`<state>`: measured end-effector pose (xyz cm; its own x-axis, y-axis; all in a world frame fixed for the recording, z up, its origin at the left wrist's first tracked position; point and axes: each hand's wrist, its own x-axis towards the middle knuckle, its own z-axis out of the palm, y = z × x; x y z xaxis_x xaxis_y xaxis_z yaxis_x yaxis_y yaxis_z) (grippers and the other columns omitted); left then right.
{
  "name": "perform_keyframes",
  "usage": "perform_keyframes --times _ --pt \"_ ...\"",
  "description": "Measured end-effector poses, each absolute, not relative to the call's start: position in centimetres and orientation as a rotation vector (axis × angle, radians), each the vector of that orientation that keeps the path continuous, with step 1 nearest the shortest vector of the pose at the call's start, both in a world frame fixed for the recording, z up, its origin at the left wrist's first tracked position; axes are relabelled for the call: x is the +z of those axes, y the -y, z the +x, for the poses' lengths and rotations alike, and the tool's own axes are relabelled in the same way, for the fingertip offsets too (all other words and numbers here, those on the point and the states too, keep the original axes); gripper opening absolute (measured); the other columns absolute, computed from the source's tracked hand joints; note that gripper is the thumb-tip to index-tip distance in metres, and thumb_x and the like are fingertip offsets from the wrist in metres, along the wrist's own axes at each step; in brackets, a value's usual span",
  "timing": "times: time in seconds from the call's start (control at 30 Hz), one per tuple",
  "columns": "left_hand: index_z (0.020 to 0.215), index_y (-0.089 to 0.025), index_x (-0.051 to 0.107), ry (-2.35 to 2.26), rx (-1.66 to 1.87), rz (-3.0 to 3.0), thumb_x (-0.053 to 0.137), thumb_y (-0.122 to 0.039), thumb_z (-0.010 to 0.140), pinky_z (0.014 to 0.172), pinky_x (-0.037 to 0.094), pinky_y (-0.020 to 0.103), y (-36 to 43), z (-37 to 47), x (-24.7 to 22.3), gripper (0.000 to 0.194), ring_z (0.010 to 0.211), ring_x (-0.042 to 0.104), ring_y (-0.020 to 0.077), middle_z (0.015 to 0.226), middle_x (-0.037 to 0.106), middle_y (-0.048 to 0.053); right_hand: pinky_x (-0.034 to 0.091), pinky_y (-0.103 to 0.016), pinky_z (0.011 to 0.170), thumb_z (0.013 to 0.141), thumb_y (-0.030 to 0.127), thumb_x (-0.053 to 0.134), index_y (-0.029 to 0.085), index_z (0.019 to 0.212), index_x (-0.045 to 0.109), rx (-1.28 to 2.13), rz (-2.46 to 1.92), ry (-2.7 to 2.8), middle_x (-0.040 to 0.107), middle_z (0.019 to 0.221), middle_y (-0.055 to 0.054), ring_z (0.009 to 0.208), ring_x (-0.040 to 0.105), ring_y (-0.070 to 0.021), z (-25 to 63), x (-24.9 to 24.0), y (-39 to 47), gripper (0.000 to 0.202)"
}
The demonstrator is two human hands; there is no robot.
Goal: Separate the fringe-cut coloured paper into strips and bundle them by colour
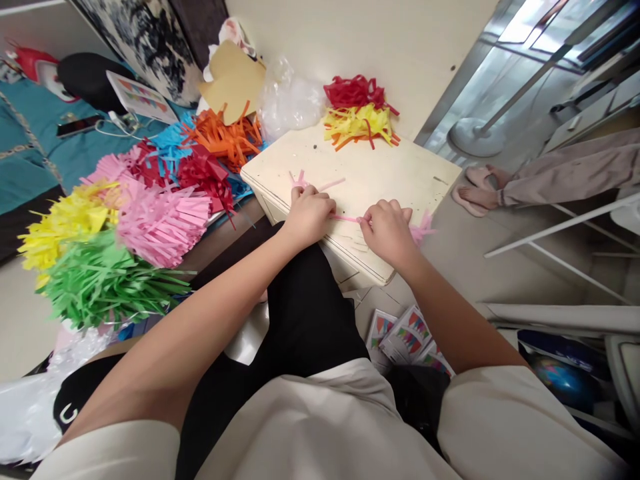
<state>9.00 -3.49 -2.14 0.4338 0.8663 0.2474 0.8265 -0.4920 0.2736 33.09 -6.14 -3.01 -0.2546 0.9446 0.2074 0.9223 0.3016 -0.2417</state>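
A pink paper tassel [345, 218] is stretched sideways over the front part of a small cream table [370, 173]. Its twisted middle runs between my two hands, and fringed ends stick out beyond each of them. My left hand [309, 215] is closed on the left part, with loose pink strips spreading behind the fingers. On the right part my right hand [387, 230] pinches the twisted stretch between thumb and fingers. At the back of the table lie a red fringed tassel [355, 91] and a yellow one [360, 123], with orange strips under the yellow.
Left of the table are heaped pink [165, 223], green [113, 280], yellow [65, 227] and orange tassels [225, 137]. A clear plastic bag [290, 100] leans by the wall. Printed cards [407, 337] lie on the floor. Another person's feet [480, 190] are at the right.
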Motion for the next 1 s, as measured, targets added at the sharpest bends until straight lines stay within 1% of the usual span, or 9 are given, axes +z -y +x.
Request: perform_keyframes --times 0.13,0.27,0.37,0.47,0.63,0.83,1.0 --pt "0.1 -0.023 0.087 -1.569 0.549 2.498 0.064 -0.016 0.102 0.107 0.043 0.068 3.2 8.7 -2.4 0.024 0.118 0.063 0.0408 0.1 0.086 0.017 0.042 -0.058 0.103 0.123 0.042 0.041 0.019 0.104 0.081 0.118 -1.763 2.309 0.073 0.118 -0.024 0.122 0.059 -0.0441 33.6 -2.7 5.6 0.05" --pt "0.101 -0.023 0.086 -1.624 0.506 2.341 0.067 -0.014 0.098 0.109 0.041 0.066 3.3 8.9 -1.3 0.022 0.123 0.062 0.0417 0.1 0.086 0.016 0.041 -0.057 0.103 0.123 0.041 0.041 0.018 0.1 0.079 0.158 -1.808 2.347 0.071 0.116 -0.023 0.123 0.058 -0.0432 33.5 -2.1 5.3 0.05" --pt "0.101 -0.024 0.087 -1.647 0.458 2.264 0.066 -0.011 0.097 0.113 0.038 0.064 3.6 9.2 -0.3 0.024 0.127 0.062 0.0416 0.104 0.087 0.015 0.04 -0.057 0.105 0.122 0.037 0.042 0.015 0.103 0.08 0.18 -1.859 2.382 0.072 0.118 -0.024 0.125 0.058 -0.043 33.2 -1.5 5.1 0.047" --pt "0.1 -0.025 0.088 -1.638 0.424 2.251 0.064 -0.011 0.099 0.113 0.036 0.064 3.7 9.4 0.0 0.028 0.128 0.059 0.0417 0.108 0.087 0.015 0.04 -0.058 0.105 0.121 0.034 0.042 0.013 0.109 0.083 0.175 -1.902 2.43 0.073 0.12 -0.024 0.126 0.058 -0.0438 33.0 -0.8 4.9 0.048" --pt "0.106 -0.026 0.091 -1.636 0.419 2.286 0.062 -0.014 0.102 0.11 0.034 0.064 3.8 9.5 -0.2 0.031 0.128 0.056 0.0427 0.111 0.086 0.017 0.038 -0.056 0.104 0.122 0.037 0.042 0.012 0.112 0.085 0.123 -1.923 2.535 0.074 0.115 -0.024 0.122 0.057 -0.0422 33.1 -0.2 4.1 0.051" --pt "0.113 -0.027 0.094 -1.598 0.407 2.31 0.066 -0.016 0.103 0.111 0.033 0.064 3.8 9.3 -0.2 0.031 0.131 0.055 0.0432 0.113 0.085 0.018 0.035 -0.054 0.102 0.124 0.038 0.042 0.012 0.118 0.086 0.109 -1.905 2.583 0.075 0.115 -0.023 0.12 0.056 -0.04 33.4 -0.1 3.7 0.052" --pt "0.114 -0.028 0.095 -1.596 0.42 2.28 0.071 -0.015 0.1 0.114 0.031 0.064 3.5 9.2 -0.2 0.03 0.131 0.055 0.0431 0.11 0.087 0.016 0.034 -0.055 0.102 0.123 0.038 0.045 0.013 0.115 0.086 0.103 -1.887 2.593 0.075 0.114 -0.023 0.119 0.055 -0.04 33.5 -0.1 3.5 0.049"
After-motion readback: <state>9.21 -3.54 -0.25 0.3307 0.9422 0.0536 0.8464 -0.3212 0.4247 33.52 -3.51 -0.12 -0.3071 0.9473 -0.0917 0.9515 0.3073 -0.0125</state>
